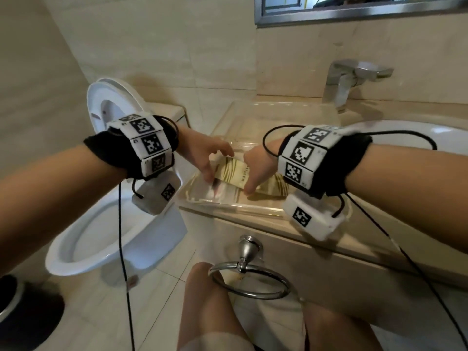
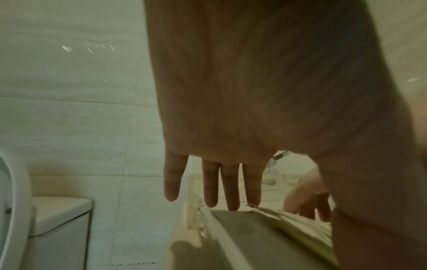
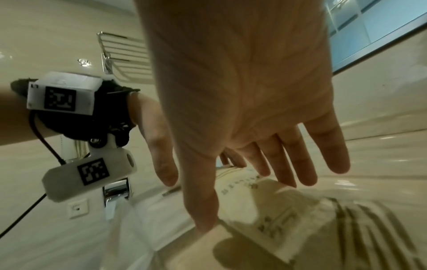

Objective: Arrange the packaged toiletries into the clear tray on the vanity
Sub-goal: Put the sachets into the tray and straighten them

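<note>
A clear tray [image 1: 228,207] sits on the beige vanity, left of the basin. Inside lie flat cream packets with gold stripes [image 1: 233,171], one partly under my right hand [image 1: 253,171], plus a pale see-through packet [image 1: 217,192] at the front left. My left hand [image 1: 215,163] reaches into the tray with straight fingers touching the striped packet's left end. In the left wrist view its fingertips [image 2: 232,204] meet the packet's edge [image 2: 289,221]. My right hand [image 3: 265,164] is spread, thumb tip pressing on the printed packet [image 3: 289,210].
A white toilet [image 1: 101,224] with its lid up stands left of the vanity. The chrome faucet [image 1: 349,79] and white basin [image 1: 417,138] are to the right. A towel ring [image 1: 248,277] hangs on the vanity front above my knees. A dark bin [image 1: 20,312] stands on the floor.
</note>
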